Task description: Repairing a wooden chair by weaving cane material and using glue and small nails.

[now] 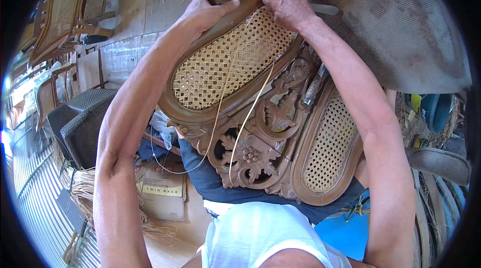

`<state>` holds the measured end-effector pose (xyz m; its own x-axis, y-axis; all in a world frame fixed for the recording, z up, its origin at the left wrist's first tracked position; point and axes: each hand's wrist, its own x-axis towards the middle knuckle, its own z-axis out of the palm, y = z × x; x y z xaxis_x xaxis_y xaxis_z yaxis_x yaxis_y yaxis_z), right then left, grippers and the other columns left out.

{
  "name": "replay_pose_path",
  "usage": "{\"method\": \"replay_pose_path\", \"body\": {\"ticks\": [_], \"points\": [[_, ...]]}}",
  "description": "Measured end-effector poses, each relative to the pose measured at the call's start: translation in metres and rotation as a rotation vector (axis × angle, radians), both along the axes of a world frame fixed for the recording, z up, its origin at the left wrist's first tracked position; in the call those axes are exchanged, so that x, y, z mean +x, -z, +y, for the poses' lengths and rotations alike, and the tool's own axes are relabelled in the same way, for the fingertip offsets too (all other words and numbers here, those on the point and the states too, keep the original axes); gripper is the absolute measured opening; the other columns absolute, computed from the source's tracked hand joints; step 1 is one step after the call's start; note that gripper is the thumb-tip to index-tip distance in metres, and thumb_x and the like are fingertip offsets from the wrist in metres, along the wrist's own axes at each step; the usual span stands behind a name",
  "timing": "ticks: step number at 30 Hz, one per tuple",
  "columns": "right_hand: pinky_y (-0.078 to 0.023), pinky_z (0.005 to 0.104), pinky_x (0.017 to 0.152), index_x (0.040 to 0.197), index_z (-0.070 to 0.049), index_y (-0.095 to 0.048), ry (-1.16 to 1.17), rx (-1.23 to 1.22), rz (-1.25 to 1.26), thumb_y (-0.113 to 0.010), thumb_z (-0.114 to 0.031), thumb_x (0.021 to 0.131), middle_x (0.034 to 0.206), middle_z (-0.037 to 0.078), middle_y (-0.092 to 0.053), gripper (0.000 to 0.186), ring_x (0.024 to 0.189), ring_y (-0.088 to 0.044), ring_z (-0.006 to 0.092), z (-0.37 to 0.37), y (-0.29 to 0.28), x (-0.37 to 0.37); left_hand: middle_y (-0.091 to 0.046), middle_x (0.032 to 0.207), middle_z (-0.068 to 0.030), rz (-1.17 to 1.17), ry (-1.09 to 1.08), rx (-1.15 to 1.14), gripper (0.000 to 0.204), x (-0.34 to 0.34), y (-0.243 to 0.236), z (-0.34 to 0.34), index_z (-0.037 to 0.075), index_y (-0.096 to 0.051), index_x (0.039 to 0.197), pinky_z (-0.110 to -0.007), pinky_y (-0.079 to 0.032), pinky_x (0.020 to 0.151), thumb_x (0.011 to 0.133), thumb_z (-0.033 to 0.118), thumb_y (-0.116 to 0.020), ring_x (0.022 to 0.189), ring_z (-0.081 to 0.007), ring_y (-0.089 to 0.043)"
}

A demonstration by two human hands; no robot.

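A carved brown wooden chair back (275, 150) lies tilted across my lap, with leaf and fruit carving between two oval panels. Woven cane webbing (215, 72) fills the larger far panel; a second cane panel (328, 142) is at the right. My left hand (204, 13) is closed round the far-left wooden rim, its thumb on top and most fingers hidden behind. At the panel's far end my right hand (291, 12) is closed, thumb and forefinger pinched at a thin cane strand (219, 105). A paler loose strand (249, 112) crosses the carving.
By my right hand a flat grey blade-like piece (325, 9) sticks out. A big grey woven surface (371, 32) fills the far right. Dark wicker furniture (82, 122), a cane chair (60, 17) and a bundle of cane strips (87, 193) stand at the left. Flattened cardboard (163, 205) lies below.
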<state>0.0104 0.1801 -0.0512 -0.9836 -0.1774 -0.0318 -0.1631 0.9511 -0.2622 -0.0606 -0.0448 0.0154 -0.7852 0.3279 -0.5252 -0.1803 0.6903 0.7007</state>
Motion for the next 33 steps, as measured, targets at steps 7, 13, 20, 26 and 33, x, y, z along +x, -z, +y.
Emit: {"method": "replay_pose_path", "body": {"ticks": [7, 13, 20, 26, 33], "points": [[-0.060, 0.0468, 0.075, 0.099, -0.012, -0.073, 0.058, 0.176, -0.170, -0.056, -0.016, 0.093, 0.099, 0.013, -0.075, 0.019, 0.091, -0.074, 0.0331, -0.007, -0.036, 0.008, -0.073, 0.096, -0.0115, 0.005, 0.055, -0.005, 0.053, -0.001, -0.003, 0.017, -0.002, -0.070, 0.110, -0.034, -0.056, 0.069, 0.086, 0.044, -0.079, 0.078, -0.0170, -0.069], [-0.057, 0.0488, 0.072, 0.092, -0.006, -0.073, 0.207, -0.319, -0.014, -0.058, -0.045, 0.093, 0.081, 0.018, -0.072, 0.042, 0.079, -0.072, 0.0381, -0.062, -0.075, 0.102, -0.074, 0.089, -0.0097, -0.022, 0.079, 0.125, 0.054, -0.009, -0.010, -0.003, -0.002, -0.074, 0.105, -0.033, -0.054, 0.069, 0.083, 0.047, -0.080, 0.074, -0.0162, -0.067], [-0.048, 0.0449, 0.072, 0.067, -0.005, -0.068, -0.086, -0.227, -0.004, -0.067, -0.057, 0.086, 0.063, 0.012, -0.063, 0.056, 0.065, -0.062, 0.0335, -0.025, -0.070, 0.291, -0.072, 0.106, -0.0182, 0.242, 0.128, -0.262, 0.080, -0.004, -0.007, 0.022, -0.004, -0.070, 0.114, -0.040, -0.052, 0.090, 0.078, 0.068, -0.073, 0.100, -0.0287, -0.069], [-0.043, 0.0421, 0.085, 0.066, -0.005, -0.069, -0.153, -0.135, 0.072, -0.063, -0.059, 0.086, 0.075, 0.011, -0.062, 0.058, 0.087, -0.059, 0.0287, 0.012, -0.070, 0.339, -0.055, 0.141, -0.0266, 0.482, 0.054, -0.494, 0.104, 0.021, -0.022, 0.017, -0.006, -0.048, 0.141, -0.046, -0.041, 0.109, 0.080, 0.078, -0.061, 0.130, -0.0392, -0.055], [-0.047, 0.0450, 0.083, 0.077, -0.004, -0.063, 0.208, -0.309, 0.432, -0.071, -0.037, 0.088, 0.084, 0.011, -0.060, 0.036, 0.089, -0.060, 0.0311, -0.023, -0.083, 0.391, -0.052, 0.139, -0.0311, 0.607, -0.015, -0.054, 0.102, 0.094, -0.025, -0.013, -0.014, -0.039, 0.142, -0.042, -0.040, 0.111, 0.087, 0.066, -0.067, 0.133, -0.0380, -0.051]]}}
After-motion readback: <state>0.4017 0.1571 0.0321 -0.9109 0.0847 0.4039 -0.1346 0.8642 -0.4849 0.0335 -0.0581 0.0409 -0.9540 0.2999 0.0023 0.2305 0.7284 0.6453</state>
